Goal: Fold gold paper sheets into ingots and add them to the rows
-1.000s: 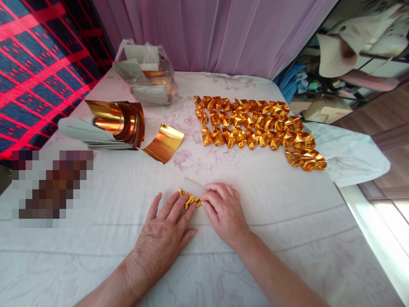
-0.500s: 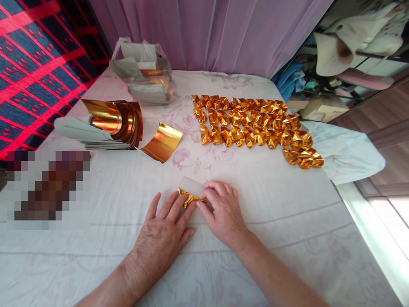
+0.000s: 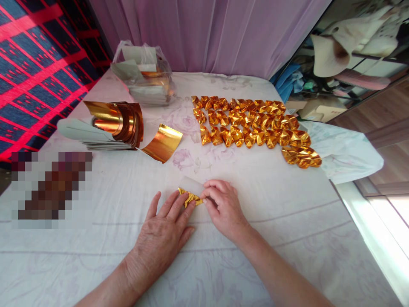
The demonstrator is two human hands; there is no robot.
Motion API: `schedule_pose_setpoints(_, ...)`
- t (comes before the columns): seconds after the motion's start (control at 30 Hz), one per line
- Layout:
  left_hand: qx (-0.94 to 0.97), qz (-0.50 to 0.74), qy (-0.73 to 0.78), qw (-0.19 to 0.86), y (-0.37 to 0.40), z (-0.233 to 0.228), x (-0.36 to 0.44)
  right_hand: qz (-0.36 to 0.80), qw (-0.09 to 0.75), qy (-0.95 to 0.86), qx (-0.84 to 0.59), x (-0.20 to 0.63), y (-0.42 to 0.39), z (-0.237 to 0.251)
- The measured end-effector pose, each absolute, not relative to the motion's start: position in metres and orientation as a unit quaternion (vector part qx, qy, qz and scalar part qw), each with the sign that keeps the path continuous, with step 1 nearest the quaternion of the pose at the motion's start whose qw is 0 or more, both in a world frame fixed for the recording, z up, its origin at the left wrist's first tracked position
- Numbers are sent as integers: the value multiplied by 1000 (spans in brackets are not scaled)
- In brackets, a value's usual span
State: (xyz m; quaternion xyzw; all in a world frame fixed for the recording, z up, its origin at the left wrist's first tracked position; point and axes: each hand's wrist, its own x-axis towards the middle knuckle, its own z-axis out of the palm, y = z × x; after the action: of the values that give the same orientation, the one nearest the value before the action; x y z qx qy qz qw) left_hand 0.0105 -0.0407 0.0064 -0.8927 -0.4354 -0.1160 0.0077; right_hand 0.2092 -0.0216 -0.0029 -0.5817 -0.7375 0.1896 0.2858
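Table [image 3: 287, 238], covered in a pale floral cloth, fills the view and bears everything below.

Rows of folded gold pieces [image 3: 255, 128]: well beyond the right hand's fingertips, up and to the right of them, packed side by side in three or so rows, with a short extra cluster at the right end.

Stack of foil sheets [image 3: 108, 125]: well beyond the left hand's fingertips and to their left. Top sheets curl upward, gold face showing; grey backs fan out below. One loose curled gold sheet [image 3: 162, 143] lies just beside the stack, between it and the fingers.

Clear plastic bag [image 3: 143, 72]: farthest from the fingers, behind the stack, holding more sheets.

Left hand [image 3: 161, 236]: palm down, flat on the cloth, fingers spread and extended. Index and middle fingertips [image 3: 188, 204] press on the left end of the part-folded foil piece [image 3: 191, 198]. It grips nothing; it only pins the piece down.

Right hand [image 3: 225, 209]: knuckles up, fingers curled in. Thumb and forefinger tips meet at the right end of the foil piece and pinch its edge; the exact contact is partly hidden by the fingers.

The foil piece sits directly between the two sets of fingertips, touching both. Crumpled gold face shows at the near side; a pale grey flap rises just beyond the fingertips.
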Motion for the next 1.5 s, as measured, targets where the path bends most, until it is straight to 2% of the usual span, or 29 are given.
schedule_pose_setpoints(0.43, -902, -108, -417, 26, -38, 8, 10, 185, 292, -744, -572, 211, -22, -5)
schedule_pose_setpoints(0.87, -896, -114, -430, 1, -38, 9, 12, 179, 287, -747, -573, 212, -22, -5)
schedule_pose_setpoints(1.5, -924, -121, -362, -25, -28, -3, -17, 180, 287, -749, -569, 212, -23, -5)
